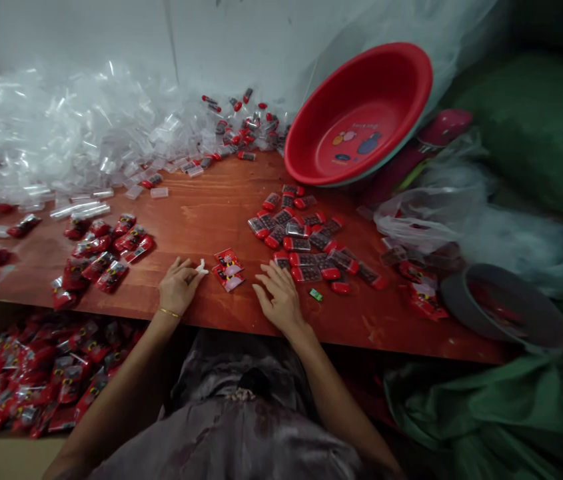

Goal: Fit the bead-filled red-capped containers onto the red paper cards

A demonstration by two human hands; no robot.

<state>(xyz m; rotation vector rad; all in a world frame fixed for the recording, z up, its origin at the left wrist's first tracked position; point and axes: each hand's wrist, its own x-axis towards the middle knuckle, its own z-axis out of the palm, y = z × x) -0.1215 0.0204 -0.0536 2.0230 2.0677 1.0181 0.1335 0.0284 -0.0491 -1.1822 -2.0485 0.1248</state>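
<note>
My left hand rests at the table's front edge, its thumb and fingertips closed around a small white twisted scrap. A flat red printed packet lies on the wood between my hands. To its right, my right hand is open, fingers apart and palm down. Its fingertips reach the near edge of a pile of small clear tubes with red caps and dark contents; whether they touch one I cannot tell. Beside that hand lies a tiny green piece.
Filled red packets lie left, with more in a box below the table edge. Empty clear tubes heap along the wall. A red basin leans at the back; a grey bowl and plastic bags stand right.
</note>
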